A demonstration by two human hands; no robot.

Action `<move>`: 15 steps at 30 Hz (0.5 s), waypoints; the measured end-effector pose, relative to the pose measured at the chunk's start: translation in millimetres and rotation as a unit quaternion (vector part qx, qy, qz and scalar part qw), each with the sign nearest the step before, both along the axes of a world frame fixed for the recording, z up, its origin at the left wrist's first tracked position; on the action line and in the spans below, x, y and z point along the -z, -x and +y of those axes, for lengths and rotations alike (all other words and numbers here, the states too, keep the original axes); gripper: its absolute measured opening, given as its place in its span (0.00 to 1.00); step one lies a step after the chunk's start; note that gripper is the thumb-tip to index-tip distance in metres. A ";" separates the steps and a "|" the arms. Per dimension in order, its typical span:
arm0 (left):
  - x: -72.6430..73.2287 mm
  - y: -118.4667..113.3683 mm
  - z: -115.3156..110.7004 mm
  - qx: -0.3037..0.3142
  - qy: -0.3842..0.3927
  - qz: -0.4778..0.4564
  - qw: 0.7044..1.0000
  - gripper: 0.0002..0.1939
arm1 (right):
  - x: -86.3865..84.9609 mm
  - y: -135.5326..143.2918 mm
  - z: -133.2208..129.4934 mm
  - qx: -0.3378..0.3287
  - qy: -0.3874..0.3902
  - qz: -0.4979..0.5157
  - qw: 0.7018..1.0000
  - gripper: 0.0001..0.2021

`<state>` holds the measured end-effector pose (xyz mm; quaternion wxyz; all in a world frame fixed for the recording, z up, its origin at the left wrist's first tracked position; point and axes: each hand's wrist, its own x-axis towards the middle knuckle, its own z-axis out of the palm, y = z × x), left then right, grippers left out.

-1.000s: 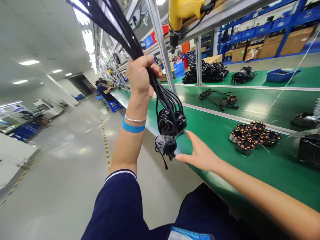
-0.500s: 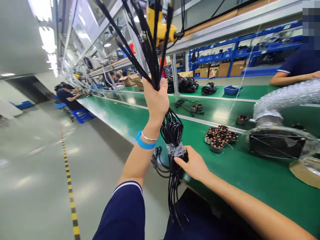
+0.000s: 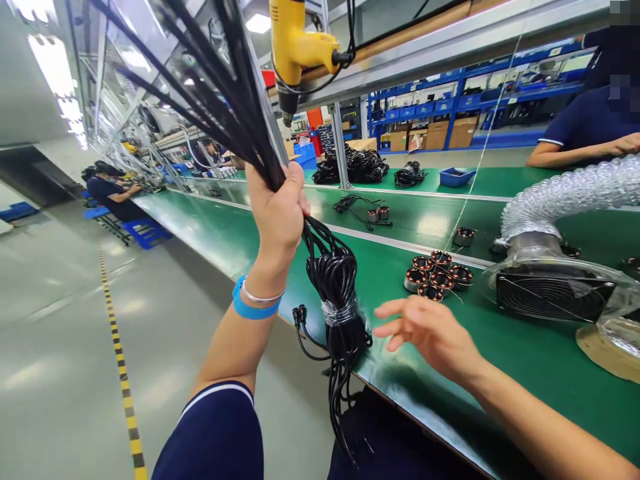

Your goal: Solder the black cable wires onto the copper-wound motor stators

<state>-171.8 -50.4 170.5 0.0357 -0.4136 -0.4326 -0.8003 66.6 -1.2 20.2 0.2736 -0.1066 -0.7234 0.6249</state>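
Black cables (image 3: 333, 273) form a thick bundle, bound round the middle with clear plastic wrap (image 3: 340, 313), at the bench's front edge. My left hand (image 3: 277, 207) is closed round the upper part of the bundle, with long cable ends fanning up and to the left above it. Lower ends hang over the edge beside my lap. To the right of the wrap, my right hand (image 3: 425, 330) is apart from the cables, its fingers spread and holding nothing. Two small connectors (image 3: 299, 315) lie left of the bundle.
Copper-wound rings (image 3: 441, 273) sit on the green bench (image 3: 500, 347), left of a black fan (image 3: 555, 293) with a silver duct (image 3: 575, 190). A yellow power tool (image 3: 300, 47) hangs overhead. Across the bench are more cables (image 3: 360, 163), a blue tray (image 3: 456, 176) and a person's arm (image 3: 570, 155).
My right hand has let go of the wrapped part and moved right, opening. My left hand has moved left with the upper cables, which now lean further left.
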 end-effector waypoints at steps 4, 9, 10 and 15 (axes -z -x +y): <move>-4.4 -0.6 -25.0 0.012 -0.015 -0.061 0.998 0.18 | -14.3 -6.7 7.2 0.041 0.106 0.057 0.992 0.18; -6.1 -14.1 -41.0 0.043 -0.049 -0.020 0.998 0.18 | 14.1 34.2 -33.0 -0.001 -0.366 -0.034 0.930 0.14; -5.9 -15.2 -43.3 0.052 -0.051 -0.013 0.997 0.17 | 21.2 41.6 -39.2 -0.007 -0.430 -0.049 0.902 0.08; -3.4 -16.7 -55.5 0.049 -0.090 -0.008 0.995 0.13 | 32.8 56.7 -42.7 0.004 -0.430 -0.075 0.900 0.06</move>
